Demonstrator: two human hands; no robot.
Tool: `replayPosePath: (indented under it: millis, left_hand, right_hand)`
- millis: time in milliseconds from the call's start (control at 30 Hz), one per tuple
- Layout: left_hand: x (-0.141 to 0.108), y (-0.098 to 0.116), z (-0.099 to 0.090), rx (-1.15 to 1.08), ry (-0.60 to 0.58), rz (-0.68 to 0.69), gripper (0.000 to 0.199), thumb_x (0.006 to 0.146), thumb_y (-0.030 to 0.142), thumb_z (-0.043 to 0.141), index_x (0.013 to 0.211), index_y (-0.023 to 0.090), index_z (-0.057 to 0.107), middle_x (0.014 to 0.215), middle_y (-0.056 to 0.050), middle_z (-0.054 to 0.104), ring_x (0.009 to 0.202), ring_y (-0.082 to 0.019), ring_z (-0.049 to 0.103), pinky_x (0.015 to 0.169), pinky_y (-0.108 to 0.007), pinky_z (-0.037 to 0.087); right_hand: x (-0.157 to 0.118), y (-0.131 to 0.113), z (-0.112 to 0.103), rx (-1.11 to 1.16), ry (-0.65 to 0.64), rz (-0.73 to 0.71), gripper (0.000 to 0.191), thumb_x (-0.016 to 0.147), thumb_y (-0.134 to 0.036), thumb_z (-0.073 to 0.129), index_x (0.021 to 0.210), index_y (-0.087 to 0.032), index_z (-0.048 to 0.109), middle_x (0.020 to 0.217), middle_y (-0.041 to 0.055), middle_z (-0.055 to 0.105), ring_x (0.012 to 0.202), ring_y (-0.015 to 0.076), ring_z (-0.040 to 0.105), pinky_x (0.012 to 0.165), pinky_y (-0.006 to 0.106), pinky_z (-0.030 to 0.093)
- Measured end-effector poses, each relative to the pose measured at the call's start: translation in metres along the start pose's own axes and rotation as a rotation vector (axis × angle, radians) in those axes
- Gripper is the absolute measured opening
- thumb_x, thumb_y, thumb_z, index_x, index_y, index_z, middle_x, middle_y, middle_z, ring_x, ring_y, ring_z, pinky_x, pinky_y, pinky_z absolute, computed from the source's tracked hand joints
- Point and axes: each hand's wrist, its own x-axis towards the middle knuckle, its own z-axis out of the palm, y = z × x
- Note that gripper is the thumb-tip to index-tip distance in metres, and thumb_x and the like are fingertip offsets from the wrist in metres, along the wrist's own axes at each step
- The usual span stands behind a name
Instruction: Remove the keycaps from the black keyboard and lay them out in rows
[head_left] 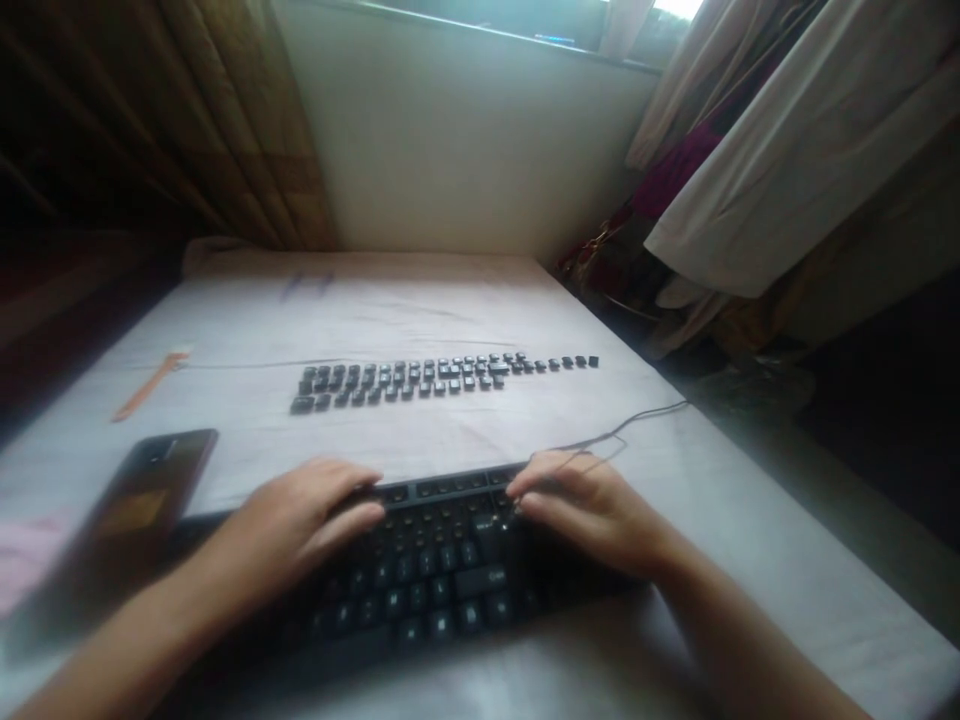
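Keyboard at near centre. Left hand bent at its far edge, thumb and forefinger slightly parted; right hand, right of it, nearly pinched; cannot tell what either holds.

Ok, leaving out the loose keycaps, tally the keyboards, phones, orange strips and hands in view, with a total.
Keyboard: 1
Phone: 1
Orange strip: 1
Hands, left hand and right hand: 2
Total: 5
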Motion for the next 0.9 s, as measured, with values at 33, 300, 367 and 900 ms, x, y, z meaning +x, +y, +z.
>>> replayPosePath:
  millis: [33,300,367,900]
  left_hand:
    - [0.003,-0.003,-0.001,0.0,0.016,-0.008,0.039,0.093,0.054,0.05,0.113,0.027,0.071,0.112,-0.006,0.074,0.105,-0.03,0.066,0.094,-0.039,0.048]
    - [0.012,-0.014,0.003,-0.078,0.032,-0.084,0.047,0.094,0.059,0.04,0.094,0.025,0.073,0.096,-0.004,0.077,0.091,-0.026,0.069,0.081,-0.031,0.05]
    - [0.013,-0.016,0.005,-0.093,0.043,-0.098,0.049,0.092,0.06,0.04,0.093,0.025,0.074,0.094,-0.003,0.077,0.089,-0.026,0.069,0.08,-0.031,0.05]
    - [0.014,-0.017,0.008,-0.038,0.052,-0.103,0.045,0.093,0.057,0.041,0.095,0.026,0.074,0.096,-0.001,0.077,0.09,-0.024,0.069,0.079,-0.03,0.05]
  right_hand:
    - [0.0,0.0,0.001,-0.016,-0.002,-0.017,0.01,0.089,-0.02,0.063,0.094,-0.022,0.072,0.086,0.002,0.075,0.08,0.0144,0.07,0.075,0.027,0.056]
    - [0.0,-0.002,0.01,-0.089,-0.004,-0.082,0.011,0.091,-0.018,0.06,0.093,-0.019,0.07,0.083,0.0043,0.074,0.076,0.0148,0.07,0.071,0.026,0.055]
    - [0.0,-0.003,0.013,-0.1,-0.004,-0.117,0.011,0.091,-0.016,0.059,0.094,-0.018,0.069,0.082,0.0052,0.074,0.075,0.0152,0.069,0.071,0.027,0.055]
    - [0.0,-0.005,0.015,-0.141,-0.124,-0.242,0.013,0.095,-0.019,0.055,0.094,-0.018,0.068,0.081,0.0049,0.071,0.07,0.0138,0.064,0.064,0.024,0.052]
